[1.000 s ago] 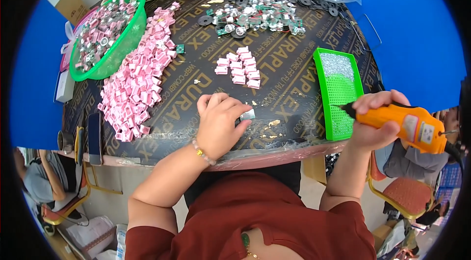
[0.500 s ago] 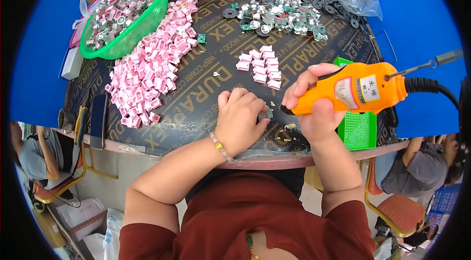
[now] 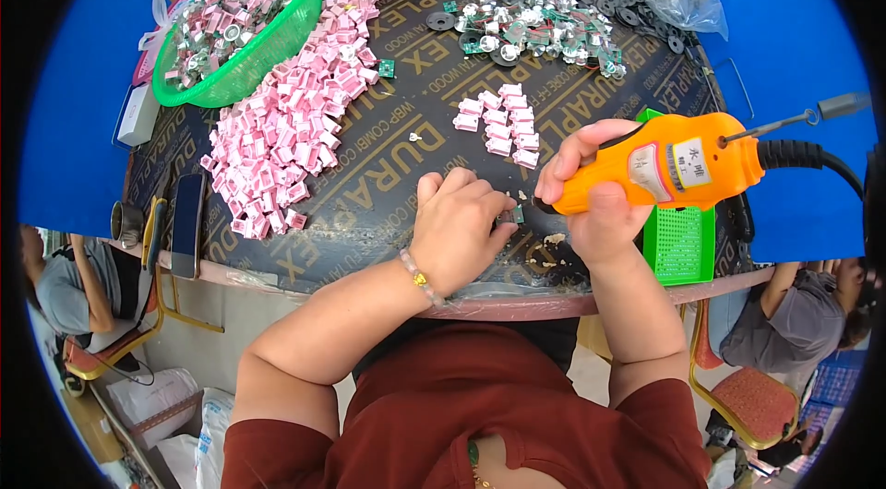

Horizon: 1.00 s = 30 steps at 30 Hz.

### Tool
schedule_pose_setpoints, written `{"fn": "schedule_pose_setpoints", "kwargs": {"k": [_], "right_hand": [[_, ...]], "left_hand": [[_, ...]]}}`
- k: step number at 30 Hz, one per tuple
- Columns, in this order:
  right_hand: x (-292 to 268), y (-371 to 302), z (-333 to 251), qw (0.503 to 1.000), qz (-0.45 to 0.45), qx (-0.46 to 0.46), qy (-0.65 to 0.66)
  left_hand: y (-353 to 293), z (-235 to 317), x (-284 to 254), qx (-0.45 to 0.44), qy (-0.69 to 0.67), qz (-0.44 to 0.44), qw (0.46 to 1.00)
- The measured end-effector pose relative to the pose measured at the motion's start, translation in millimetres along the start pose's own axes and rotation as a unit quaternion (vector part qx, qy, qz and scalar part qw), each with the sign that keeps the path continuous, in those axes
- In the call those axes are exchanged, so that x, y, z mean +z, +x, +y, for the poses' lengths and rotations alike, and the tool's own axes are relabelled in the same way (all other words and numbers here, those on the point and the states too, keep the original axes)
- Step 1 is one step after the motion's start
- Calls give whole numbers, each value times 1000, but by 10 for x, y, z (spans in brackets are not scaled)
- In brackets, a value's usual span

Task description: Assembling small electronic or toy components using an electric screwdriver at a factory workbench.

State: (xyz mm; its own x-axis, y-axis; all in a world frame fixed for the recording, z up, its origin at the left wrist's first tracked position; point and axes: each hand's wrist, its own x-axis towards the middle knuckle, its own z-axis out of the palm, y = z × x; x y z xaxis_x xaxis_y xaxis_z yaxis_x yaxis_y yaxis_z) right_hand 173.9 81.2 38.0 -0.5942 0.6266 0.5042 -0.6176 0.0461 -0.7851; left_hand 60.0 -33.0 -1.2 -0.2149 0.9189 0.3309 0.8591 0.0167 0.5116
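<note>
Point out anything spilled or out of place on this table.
Pale crumbs litter the table near the right hand, like spilled debris. One green board sits beside the pink pile, apart from the wired parts.

The orange electric screwdriver (image 3: 662, 140) bears a pink-edged label (image 3: 649, 174) with handwritten characters and a white label (image 3: 691, 163) with printed ones; left of it, gold capitals (image 3: 406, 149) repeat across the black tabletop (image 3: 369, 240).

The left hand (image 3: 459, 232) partly hides a small green board (image 3: 518, 214)
</note>
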Motion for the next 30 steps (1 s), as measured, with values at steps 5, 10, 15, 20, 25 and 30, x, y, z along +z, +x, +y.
{"fn": "schedule_pose_setpoints", "kwargs": {"k": [5,10,15,20,25,30], "right_hand": [[-16,-55,148,991,-10,25,-134],[-84,34,-241,994,41,-54,-87],[-138,50,-436,991,82,-40,-101],[59,21,-427,996,52,-17,-77],[186,-3,-434,999,26,12,28],[203,-18,-445,999,44,15,23]], "left_hand": [[8,-22,-20,-23,-31,-33,999],[-55,-107,-11,-36,-69,-36,996],[5,-20,-102,-11,-76,26,997],[-2,-36,-118,39,-122,50,991],[5,-38,-116,61,-119,65,989],[-6,-60,-108,54,-106,69,990]]}}
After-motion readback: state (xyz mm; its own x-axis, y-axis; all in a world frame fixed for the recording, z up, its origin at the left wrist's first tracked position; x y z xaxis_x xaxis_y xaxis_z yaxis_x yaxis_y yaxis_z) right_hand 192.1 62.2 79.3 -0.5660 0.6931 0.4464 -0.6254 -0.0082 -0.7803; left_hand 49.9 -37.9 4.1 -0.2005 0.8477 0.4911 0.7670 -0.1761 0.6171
